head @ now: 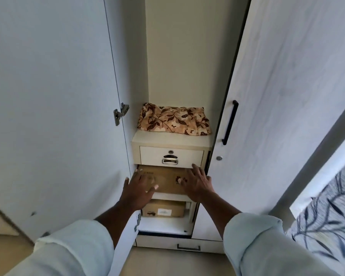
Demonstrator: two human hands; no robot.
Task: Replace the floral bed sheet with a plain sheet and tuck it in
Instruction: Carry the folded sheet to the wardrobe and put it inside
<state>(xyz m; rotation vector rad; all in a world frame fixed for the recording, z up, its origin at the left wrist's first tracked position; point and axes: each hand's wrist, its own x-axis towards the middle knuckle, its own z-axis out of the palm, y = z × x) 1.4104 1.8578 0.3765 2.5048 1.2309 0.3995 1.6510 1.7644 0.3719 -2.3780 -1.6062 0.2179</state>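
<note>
A folded cloth with a brown leaf print on tan (pixel 174 119) lies on top of the cream drawer unit (pixel 171 157) inside the open wardrobe. Both my hands reach in below it, fingers spread and holding nothing. My left hand (pixel 137 191) is over the left part of a cardboard box (pixel 165 179) on the shelf under the drawer. In front of the box's right part is my right hand (pixel 196 182). Whether the palms touch the box is unclear. At the right edge a bed corner shows a white sheet with blue leaves (pixel 327 220).
The left wardrobe door (pixel 54 108) stands open beside my left arm. The right door (pixel 277 96) with a black handle (pixel 230 122) is closed. A second cardboard box (pixel 163 210) sits on the lower shelf, and a bottom drawer (pixel 187 246) runs along the floor.
</note>
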